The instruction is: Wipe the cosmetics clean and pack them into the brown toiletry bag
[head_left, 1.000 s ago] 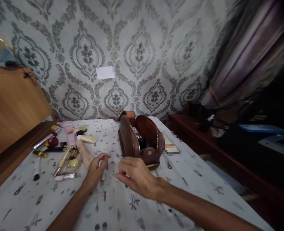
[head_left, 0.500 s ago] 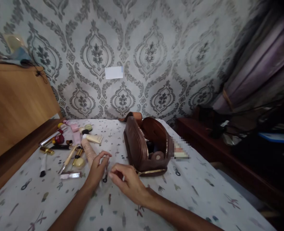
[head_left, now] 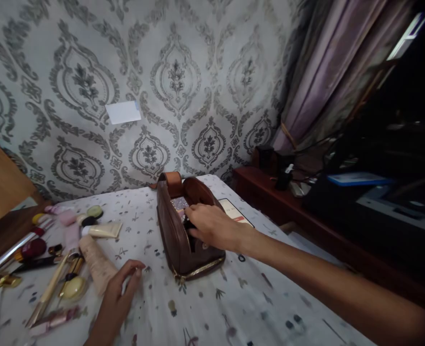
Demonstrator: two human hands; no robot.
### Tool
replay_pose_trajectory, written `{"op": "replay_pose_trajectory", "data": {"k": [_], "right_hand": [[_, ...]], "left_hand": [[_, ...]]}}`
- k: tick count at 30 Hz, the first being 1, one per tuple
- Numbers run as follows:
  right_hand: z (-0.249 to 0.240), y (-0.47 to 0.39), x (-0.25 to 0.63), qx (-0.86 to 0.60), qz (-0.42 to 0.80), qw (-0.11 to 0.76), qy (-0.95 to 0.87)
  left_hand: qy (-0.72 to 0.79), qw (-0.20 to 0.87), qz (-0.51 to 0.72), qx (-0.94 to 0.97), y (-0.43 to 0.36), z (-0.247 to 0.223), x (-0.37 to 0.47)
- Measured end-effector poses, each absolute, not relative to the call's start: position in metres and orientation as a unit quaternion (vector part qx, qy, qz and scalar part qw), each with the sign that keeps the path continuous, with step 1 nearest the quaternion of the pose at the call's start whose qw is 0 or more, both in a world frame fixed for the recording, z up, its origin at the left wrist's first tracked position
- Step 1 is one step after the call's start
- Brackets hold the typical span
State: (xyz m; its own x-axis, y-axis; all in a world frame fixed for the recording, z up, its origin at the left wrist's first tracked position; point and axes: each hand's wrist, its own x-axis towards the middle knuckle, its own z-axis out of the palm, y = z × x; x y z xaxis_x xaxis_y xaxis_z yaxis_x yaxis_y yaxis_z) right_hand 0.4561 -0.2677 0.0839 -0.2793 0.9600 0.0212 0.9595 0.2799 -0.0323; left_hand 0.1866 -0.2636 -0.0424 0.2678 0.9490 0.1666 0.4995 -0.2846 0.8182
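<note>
A brown bag (head_left: 169, 230) stands unzipped on the patterned white sheet (head_left: 198, 317). My right hand (head_left: 212, 226) reaches into its opening, fingers bent downward and their tips hidden inside. A glittery item (head_left: 180, 204) shows in the bag beyond my fingers. My left hand (head_left: 120, 293) rests low over the sheet, holding nothing, with thumb and forefinger apart. Beside it lies a beige tube (head_left: 96, 262). Further left are a cream tube (head_left: 104, 230), a brush (head_left: 48, 293), a round yellow compact (head_left: 72, 288) and several other cosmetics.
A phone-like flat object (head_left: 234, 211) lies behind the bag on its right. Past the sheet's right edge runs a dark red wooden ledge (head_left: 256, 192) with cables and small items. Wooden furniture (head_left: 3, 173) stands at the left, and a patterned wall rises behind.
My right hand has moved from beside my left hand into the bag. The view has turned right, so the bag and cosmetics appear further left.
</note>
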Motion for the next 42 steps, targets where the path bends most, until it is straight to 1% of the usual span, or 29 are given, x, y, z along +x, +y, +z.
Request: {"op": "replay_pose_trajectory", "data": {"k": [6,9,12,16,18,19,22,26,30,36,42], "right_hand": [[0.103,-0.266,0.461,-0.584,0.083,-0.008,-0.807],[0.104,-0.263,0.469,-0.555,0.124,0.010,-0.823],[0.106,-0.258,0.477,-0.519,0.148,0.071,-0.839],[0.134,-0.258,0.485,-0.509,0.181,0.203,-0.817],[0.153,-0.259,0.486,-0.533,0.157,0.250,-0.793],[0.160,-0.260,0.487,-0.540,0.139,0.259,-0.788],[0.164,-0.257,0.486,-0.548,0.112,0.252,-0.790],[0.144,-0.252,0.488,-0.550,0.118,0.218,-0.797],[0.129,-0.254,0.489,-0.522,0.131,0.181,-0.823],[0.118,-0.257,0.485,-0.473,0.167,0.152,-0.852],[0.111,-0.259,0.478,-0.501,0.143,0.124,-0.844]], "left_hand": [[0.503,0.324,0.328,0.731,-0.256,-0.062,0.180],[0.497,0.327,0.327,0.734,-0.255,-0.069,0.177],[0.498,0.334,0.338,0.725,-0.258,-0.066,0.180],[0.507,0.342,0.358,0.706,-0.265,-0.054,0.189],[0.508,0.342,0.355,0.706,-0.267,-0.050,0.191],[0.509,0.341,0.353,0.707,-0.267,-0.049,0.191],[0.510,0.335,0.353,0.710,-0.265,-0.052,0.189],[0.494,0.331,0.327,0.735,-0.258,-0.059,0.181],[0.478,0.330,0.300,0.757,-0.254,-0.059,0.177],[0.492,0.326,0.321,0.740,-0.260,-0.051,0.185],[0.499,0.323,0.333,0.732,-0.264,-0.045,0.188]]}}
